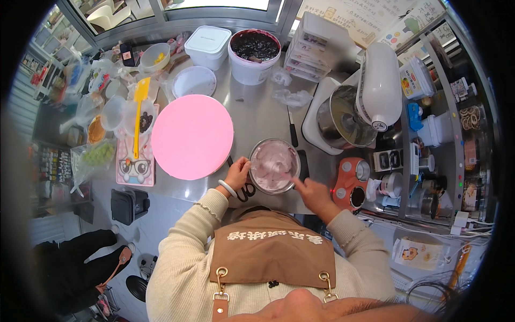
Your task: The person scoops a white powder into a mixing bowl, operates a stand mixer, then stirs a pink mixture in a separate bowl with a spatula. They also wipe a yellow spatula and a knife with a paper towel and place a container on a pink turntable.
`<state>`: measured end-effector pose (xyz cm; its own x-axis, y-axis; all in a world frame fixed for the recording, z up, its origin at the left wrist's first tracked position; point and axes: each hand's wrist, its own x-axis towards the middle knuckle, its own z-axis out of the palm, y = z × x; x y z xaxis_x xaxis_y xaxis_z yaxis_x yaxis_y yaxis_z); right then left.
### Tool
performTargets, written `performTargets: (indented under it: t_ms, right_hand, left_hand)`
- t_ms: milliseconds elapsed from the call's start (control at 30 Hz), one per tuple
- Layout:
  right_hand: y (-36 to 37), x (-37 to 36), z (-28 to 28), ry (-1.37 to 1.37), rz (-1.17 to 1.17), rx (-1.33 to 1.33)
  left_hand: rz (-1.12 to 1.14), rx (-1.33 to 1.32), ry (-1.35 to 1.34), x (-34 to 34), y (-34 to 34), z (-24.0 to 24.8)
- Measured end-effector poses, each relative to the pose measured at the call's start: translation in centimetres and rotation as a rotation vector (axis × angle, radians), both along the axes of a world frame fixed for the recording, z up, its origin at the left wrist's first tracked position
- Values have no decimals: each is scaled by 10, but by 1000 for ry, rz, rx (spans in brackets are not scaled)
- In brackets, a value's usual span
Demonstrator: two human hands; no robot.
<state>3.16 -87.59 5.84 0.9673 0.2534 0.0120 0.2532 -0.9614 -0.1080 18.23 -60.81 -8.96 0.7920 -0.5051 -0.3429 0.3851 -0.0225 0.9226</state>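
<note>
Left hand point(236, 173), white bracelet point(227, 187) at the wrist, grips the near-left rim of a round steel bowl point(266, 186) with thumb and fingers. Bowl sits between the two hands on the steel table point(257, 119); pale pink cream point(273, 161) inside, surface swirled, some smeared up the wall. Right hand point(316, 197) at the bowl's near-right edge, fingers curled, blurred; cannot tell what they close on. Black-handled scissors point(247, 191) just beside the left hand, to its right. Large pink disc point(192, 136) beyond the left hand and to its left; farther left, a yellow spatula point(141, 102) lying over clear containers. Beyond the right hand: black-handled knife point(293, 134), blade pointing away; stand mixer point(378, 86) with steel mixing bowl point(335, 121), off to the right. Red two-well device point(344, 185) near the right hand, on its right. Well beyond both hands, a white tub point(251, 73) of dark purple filling
</note>
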Motion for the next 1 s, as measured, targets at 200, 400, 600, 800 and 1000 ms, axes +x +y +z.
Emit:
performTargets:
  t_ms: [200,400,600,800,1000]
  right_hand:
    - [3,33,39,-181,447,-229]
    - [-31,69,22,261,-219,-215]
    - [7,-10,-6,484,-435,426]
    - [0,13,-28,219,-561,386]
    - [36,1,-22,-159,-192,-3]
  left_hand:
    - [-154,40,77,19,-8,-1]
    - [-152,132,-155,19,-16,6]
    - [-5,111,-32,-1,-12,8]
    - [-30,91,-78,-7,-10,2]
    - [-63,-5,-153,0,-11,0]
